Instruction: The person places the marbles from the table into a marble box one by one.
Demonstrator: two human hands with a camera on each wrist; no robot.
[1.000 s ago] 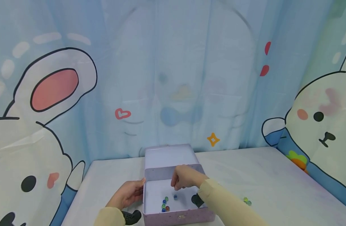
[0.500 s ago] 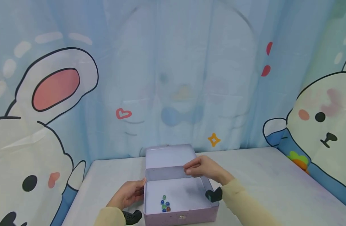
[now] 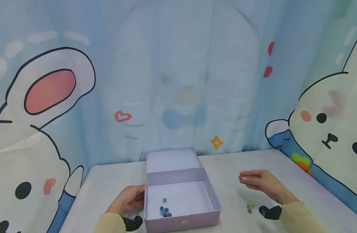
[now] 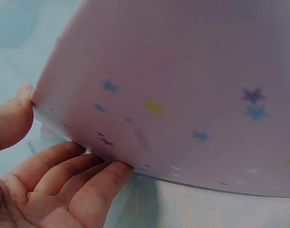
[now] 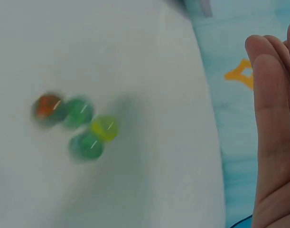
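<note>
A pale purple box (image 3: 182,222), printed with small stars, stands with its lid (image 3: 172,160) folded back. My left hand (image 3: 128,199) grips its left side; in the left wrist view the thumb (image 4: 14,121) is at the corner and the fingers (image 4: 95,194) at the lower edge of the wall. Inside, glass marbles (image 3: 166,210) cluster at the front left, with a green marble (image 3: 165,200) a little behind them. Right of the box, my right hand (image 3: 266,183) hovers with straight fingers over several loose marbles: an orange-brown marble (image 5: 48,108), green marbles (image 5: 78,112) and a yellow-green marble (image 5: 105,128).
The white-covered table (image 3: 228,171) runs back to a blue curtain (image 3: 178,81) printed with cartoon animals. A dark wrist device (image 3: 270,212) sits on my right wrist, another dark device (image 3: 132,223) on my left.
My right hand has left the box interior and swung right over the loose marbles, its fingers straightening. A blue marble has rolled left to the others in the box. My left hand stays put.
</note>
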